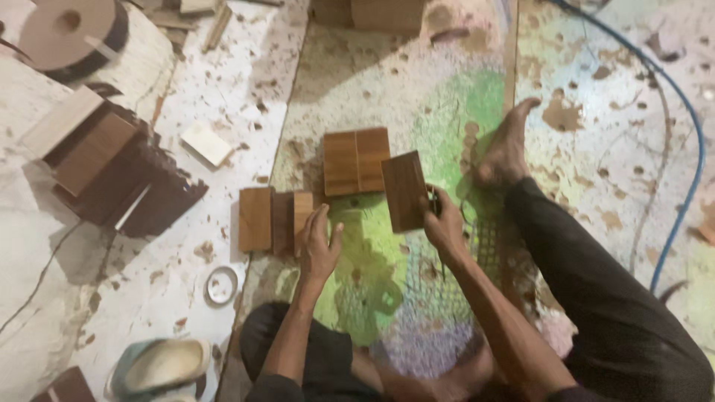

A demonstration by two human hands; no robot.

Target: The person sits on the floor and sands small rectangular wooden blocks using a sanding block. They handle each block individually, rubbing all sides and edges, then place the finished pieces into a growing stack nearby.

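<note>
My right hand (pixel 445 221) grips the near edge of a brown wooden panel (pixel 404 190) and holds it tilted above the mat. My left hand (pixel 319 242) rests flat, fingers apart, on the right end of a row of small wooden pieces (pixel 272 219) on the floor. Two more wooden panels (pixel 355 161) lie side by side just beyond, touching the held panel's left edge. My right foot (pixel 506 149) is stretched out to the right of the panels.
A patterned green and purple mat (pixel 417 112) covers the floor under me. Stacked dark wooden boxes (pixel 112 167) stand at left, a tape roll (pixel 71 33) at top left, a small ring (pixel 221 285) and a sandal (pixel 160 366) at lower left. A blue hose (pixel 689 149) curves along the right.
</note>
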